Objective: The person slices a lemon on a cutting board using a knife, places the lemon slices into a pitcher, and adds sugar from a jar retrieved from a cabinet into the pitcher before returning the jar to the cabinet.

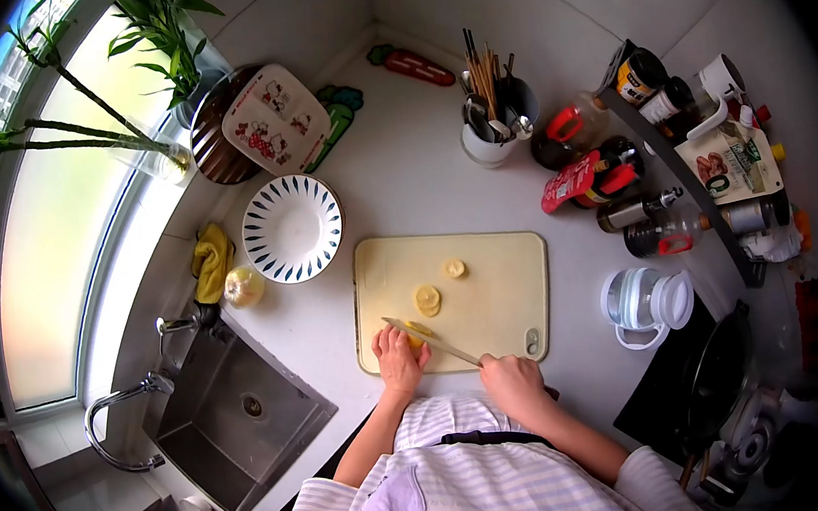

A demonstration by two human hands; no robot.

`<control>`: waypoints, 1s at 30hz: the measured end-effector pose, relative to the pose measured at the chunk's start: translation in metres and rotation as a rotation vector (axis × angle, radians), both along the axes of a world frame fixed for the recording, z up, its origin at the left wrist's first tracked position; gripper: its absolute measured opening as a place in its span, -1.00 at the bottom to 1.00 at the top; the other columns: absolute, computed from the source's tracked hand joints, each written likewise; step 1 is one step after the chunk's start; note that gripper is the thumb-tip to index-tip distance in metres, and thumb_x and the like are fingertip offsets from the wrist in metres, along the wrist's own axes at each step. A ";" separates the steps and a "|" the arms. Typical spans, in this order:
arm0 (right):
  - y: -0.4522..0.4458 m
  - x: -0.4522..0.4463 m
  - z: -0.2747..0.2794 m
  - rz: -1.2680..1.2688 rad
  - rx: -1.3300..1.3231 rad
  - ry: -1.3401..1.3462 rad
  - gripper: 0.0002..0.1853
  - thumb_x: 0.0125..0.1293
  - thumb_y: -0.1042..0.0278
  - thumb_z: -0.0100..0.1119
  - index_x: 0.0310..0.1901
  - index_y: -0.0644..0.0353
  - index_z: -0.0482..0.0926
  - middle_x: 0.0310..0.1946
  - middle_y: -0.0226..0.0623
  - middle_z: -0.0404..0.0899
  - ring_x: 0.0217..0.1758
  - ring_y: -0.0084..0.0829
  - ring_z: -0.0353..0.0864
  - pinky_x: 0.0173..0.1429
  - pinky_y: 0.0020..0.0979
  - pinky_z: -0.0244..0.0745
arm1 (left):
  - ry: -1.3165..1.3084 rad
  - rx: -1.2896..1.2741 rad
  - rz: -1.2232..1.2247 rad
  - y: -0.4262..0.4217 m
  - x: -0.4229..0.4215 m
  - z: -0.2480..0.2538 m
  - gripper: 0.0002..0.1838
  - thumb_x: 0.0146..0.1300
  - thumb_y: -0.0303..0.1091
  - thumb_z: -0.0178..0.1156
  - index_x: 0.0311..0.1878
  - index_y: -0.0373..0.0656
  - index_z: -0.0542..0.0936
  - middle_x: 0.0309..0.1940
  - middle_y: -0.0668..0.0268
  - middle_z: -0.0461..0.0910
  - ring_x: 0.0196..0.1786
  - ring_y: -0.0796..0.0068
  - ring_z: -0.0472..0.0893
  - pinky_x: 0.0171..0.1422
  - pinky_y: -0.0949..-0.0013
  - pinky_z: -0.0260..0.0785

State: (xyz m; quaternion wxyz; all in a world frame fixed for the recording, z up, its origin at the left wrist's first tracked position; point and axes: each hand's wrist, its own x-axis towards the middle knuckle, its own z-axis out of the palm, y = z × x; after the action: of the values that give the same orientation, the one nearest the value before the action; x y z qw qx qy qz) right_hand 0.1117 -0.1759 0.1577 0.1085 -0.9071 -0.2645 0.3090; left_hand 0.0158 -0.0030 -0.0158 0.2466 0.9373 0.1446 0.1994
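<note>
A pale yellow cutting board [500,296] lies on the counter in front of me. My left hand [400,361] is closed on a yellow lemon [417,330] at the board's near left part, its fingers partly hiding the fruit. Wrapped round the handle of a kitchen knife [448,348] is my right hand [511,381], at the board's near edge. The blade points up and left across the lemon, close to my left fingertips. Overlapping lemon slices [427,300] lie just beyond the blade, and another slice [455,268] rests farther up the board.
Left are a sink [238,416] with a faucet [115,403], a patterned plate [292,229], a wrapped round item [243,286] and a yellow cloth [211,262]. A utensil holder [489,146] stands behind the board. Bottles on a rack [684,173] and a clear jug [645,303] are right.
</note>
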 end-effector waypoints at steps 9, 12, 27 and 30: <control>0.021 0.001 -0.036 0.051 0.064 -0.072 -0.88 0.26 0.41 0.09 -0.37 0.23 0.57 -0.59 0.02 0.61 -0.43 0.03 0.70 -0.32 -0.04 0.60 | 0.022 0.001 0.006 -0.001 -0.003 -0.004 -0.41 0.11 -0.14 0.36 0.10 -0.29 0.39 0.07 0.04 0.49 0.22 -0.02 0.43 0.38 -0.09 0.12; 0.007 0.008 -0.007 0.073 -0.070 0.009 -0.90 0.23 0.46 0.06 -0.32 0.22 0.59 -0.51 0.02 0.66 -0.34 -0.02 0.74 -0.26 -0.11 0.64 | 0.015 -0.016 0.009 -0.001 -0.001 -0.004 -0.41 0.12 -0.14 0.36 0.10 -0.30 0.39 0.06 0.04 0.49 0.21 -0.03 0.44 0.37 -0.10 0.15; 0.047 0.015 -0.107 -0.017 0.270 -0.140 -0.87 0.26 0.27 0.18 -0.29 0.10 0.64 -0.56 -0.10 0.65 -0.49 -0.01 0.68 -0.38 -0.07 0.60 | -0.023 -0.086 0.001 -0.001 -0.002 0.007 -0.40 0.09 -0.20 0.36 0.13 -0.30 0.39 0.09 -0.02 0.48 0.24 -0.08 0.42 0.36 -0.05 0.14; 0.042 0.015 -0.093 -0.017 0.288 -0.131 -0.82 0.26 0.33 0.15 -0.10 0.07 0.54 -0.56 -0.12 0.64 -0.50 0.00 0.66 -0.40 -0.04 0.57 | -0.027 -0.099 -0.024 0.000 -0.002 0.015 -0.41 0.07 -0.23 0.34 0.13 -0.28 0.40 0.09 -0.04 0.48 0.25 -0.07 0.42 0.39 -0.05 0.11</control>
State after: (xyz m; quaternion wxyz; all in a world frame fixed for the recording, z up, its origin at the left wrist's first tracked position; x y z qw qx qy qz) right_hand 0.1268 -0.1343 0.0647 0.2224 -0.9025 -0.3050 0.2073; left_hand 0.0133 -0.0031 -0.0011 0.2972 0.9227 0.1397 0.2018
